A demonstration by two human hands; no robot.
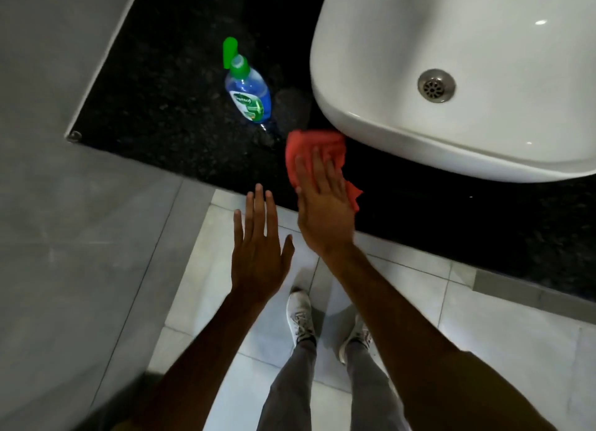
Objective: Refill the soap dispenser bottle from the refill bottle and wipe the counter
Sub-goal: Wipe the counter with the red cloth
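Note:
A blue soap dispenser bottle (247, 88) with a green pump top stands on the black speckled counter (167, 114), left of the sink. My right hand (322, 204) presses flat, fingers straight, on a red cloth (314, 146) near the counter's front edge, just below the sink's rim. My left hand (259, 250) hovers with fingers spread over the floor, just off the counter's front edge, holding nothing. No refill bottle is in view.
A white basin (451, 75) with a metal drain (436, 85) fills the upper right and overhangs the counter. A grey wall (48, 140) bounds the counter on the left. Below lie pale floor tiles (483, 317) and my legs and white shoes.

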